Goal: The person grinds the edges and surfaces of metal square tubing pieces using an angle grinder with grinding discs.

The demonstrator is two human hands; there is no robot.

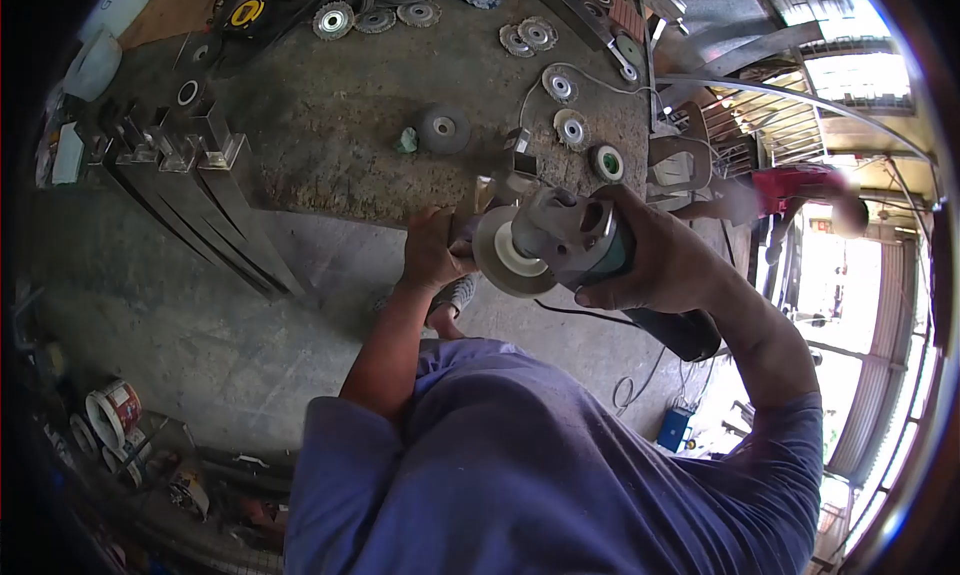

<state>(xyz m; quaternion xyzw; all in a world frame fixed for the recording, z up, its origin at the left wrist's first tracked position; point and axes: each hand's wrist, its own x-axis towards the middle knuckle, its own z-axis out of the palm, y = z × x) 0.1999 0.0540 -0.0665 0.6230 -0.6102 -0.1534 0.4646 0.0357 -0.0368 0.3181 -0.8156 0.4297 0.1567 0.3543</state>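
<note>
Right hand [662, 257] has its grip clamped round the grinder [572, 247], probably to steady its weight; left hand [432, 252] is curled beside the disc [495, 255], can't tell on what

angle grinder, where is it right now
In the head view, the angle grinder is right of centre, in the right hand, its disc beside the left hand near the workbench.

From where I stand, worn discs [333, 21] lie about the desk [320, 115], three of them in a row near a round thing with a yellow centre [247, 13]. A greenish lump [406, 141] sits just beside a dark wheel [443, 128]. There's a red-and-white bucket [122, 403] among the clutter, a blue box [675, 429] on the floor [240, 370], and someone in red [795, 188] well apart.
</note>
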